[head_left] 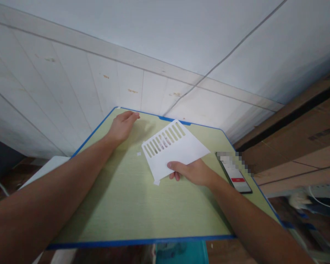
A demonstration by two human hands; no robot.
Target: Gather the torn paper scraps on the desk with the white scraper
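Note:
My right hand (191, 170) grips a white sheet of paper (178, 150) by its near edge, thumb on top and fingers underneath. A row of several narrow parallel slots is cut along the far left side of the sheet, and it is tilted above the table. My left hand (123, 126) is over the far left part of the table, apart from the sheet. Its fingers are curled in with the thumb against them; whatever they hold, if anything, is hidden. A small white paper scrap (139, 154) lies left of the sheet, and another scrap (156, 182) shows at its near corner.
The light green table (143, 212) has a blue edge and stands against a white panelled wall (151, 88). A phone (233, 172) lies at the right. Beyond that side are cardboard boxes (299, 143). A turquoise container (187, 253) shows below the front edge.

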